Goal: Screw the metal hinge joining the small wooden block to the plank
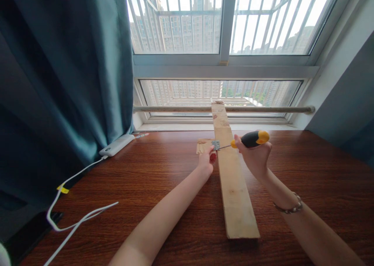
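Note:
My right hand [257, 159] is closed round a screwdriver [250, 139] with a black and yellow handle. Its shaft points left, and the tip reaches a small metal hinge [216, 145]. That hinge lies across the left edge of a long wooden board [233, 184] and a short piece of wood [202, 146] beside it. My left hand [207, 162] presses its closed fingers at the lower edge of the hinge and the short piece. A small red patch shows by these fingers; what it is I cannot make out.
The long board lies on a brown wooden table [163, 184], its far end by a horizontal rail [181, 109] under the window. A white power bank [117, 145] with a white cable [73, 172] sits at left, against a blue curtain [96, 63].

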The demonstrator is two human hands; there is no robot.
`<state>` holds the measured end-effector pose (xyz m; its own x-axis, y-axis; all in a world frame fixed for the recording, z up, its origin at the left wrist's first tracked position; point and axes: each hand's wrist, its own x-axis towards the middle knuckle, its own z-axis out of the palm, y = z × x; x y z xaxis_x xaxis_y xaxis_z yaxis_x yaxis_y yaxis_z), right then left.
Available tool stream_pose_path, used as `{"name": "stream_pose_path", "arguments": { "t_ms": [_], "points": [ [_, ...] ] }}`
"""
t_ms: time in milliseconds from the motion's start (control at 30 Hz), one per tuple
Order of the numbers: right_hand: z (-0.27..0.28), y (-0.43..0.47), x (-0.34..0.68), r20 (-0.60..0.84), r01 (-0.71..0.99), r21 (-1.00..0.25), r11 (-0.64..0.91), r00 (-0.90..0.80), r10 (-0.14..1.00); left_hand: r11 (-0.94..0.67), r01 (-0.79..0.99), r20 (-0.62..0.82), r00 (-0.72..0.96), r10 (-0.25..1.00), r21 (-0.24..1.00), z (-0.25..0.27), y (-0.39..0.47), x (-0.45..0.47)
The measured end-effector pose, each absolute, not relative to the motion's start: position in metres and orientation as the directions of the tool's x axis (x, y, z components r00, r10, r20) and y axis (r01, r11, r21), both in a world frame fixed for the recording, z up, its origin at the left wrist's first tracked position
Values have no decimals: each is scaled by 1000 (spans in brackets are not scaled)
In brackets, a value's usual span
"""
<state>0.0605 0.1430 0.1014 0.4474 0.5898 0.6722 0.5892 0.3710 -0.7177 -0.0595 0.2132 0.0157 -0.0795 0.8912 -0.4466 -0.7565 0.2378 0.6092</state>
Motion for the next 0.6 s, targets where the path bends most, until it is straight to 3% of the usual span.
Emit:
{"name": "stream_pose_path", "arguments": {
  "t_ms": [233,600],
  "points": [
    [97,140,57,628,508,-758,409,398,669,261,-743,-452,-61,890,616,20,211,-61],
    [91,146,58,626,503,-761,410,405,666,254,-761,-449,-55,892,597,17,214,-60]
  ]
}}
